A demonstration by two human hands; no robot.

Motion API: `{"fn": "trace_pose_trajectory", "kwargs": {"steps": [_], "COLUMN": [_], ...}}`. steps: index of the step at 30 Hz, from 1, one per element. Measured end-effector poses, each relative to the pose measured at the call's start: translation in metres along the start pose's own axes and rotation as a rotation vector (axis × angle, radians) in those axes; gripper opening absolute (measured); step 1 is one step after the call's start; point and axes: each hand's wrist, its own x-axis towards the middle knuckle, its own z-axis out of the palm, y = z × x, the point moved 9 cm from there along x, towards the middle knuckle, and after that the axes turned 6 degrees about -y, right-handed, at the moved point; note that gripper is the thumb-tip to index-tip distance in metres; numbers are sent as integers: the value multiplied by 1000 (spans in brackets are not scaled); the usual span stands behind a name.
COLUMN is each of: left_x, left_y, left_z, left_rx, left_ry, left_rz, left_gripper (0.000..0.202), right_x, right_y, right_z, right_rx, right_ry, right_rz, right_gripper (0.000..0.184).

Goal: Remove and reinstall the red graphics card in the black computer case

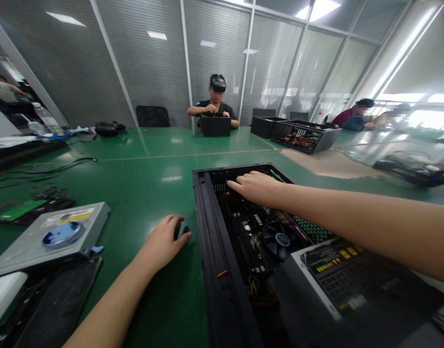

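An open black computer case (207,232) lies on the green table (145,183) in front of me, with a motherboard, a round cooler fan (279,237) and a grey power supply (337,275) inside. My right hand (256,186) reaches into the far end of the case, fingers stretched forward and resting on the parts there. My left hand (164,241) rests on the table just left of the case, its fingers curled over a small dark object (181,231).
A silver optical drive (51,237) lies at the left, with a dark panel (58,304) before it. Cables and a green board (19,210) lie further left. A person sits across the table at a black case (215,125); other open cases (297,135) and people are at the right.
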Motion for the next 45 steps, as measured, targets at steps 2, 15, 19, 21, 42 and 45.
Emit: {"fn": "trace_pose_trajectory", "kwargs": {"steps": [2,15,19,21,42,45], "left_x": [-1,-4,-5,-5,-3,-3], "left_y": [2,3,6,8,2,0], "left_z": [-1,-4,-6,-6,0,-1], "left_rx": [8,9,16,26,76,64], "left_ry": [-4,-11,-18,-22,-41,-25], "left_rz": [-2,3,3,11,27,32], "left_gripper": [57,58,57,57,57,58], "right_x": [2,6,8,8,8,-11], "right_y": [11,19,26,26,40,57], "right_z": [3,29,38,42,25,-11], "right_rx": [13,179,178,171,249,309], "right_ry": [11,-148,-156,-168,-140,-55], "right_rz": [110,186,189,180,236,214], "right_gripper": [33,30,34,32,24,30]}}
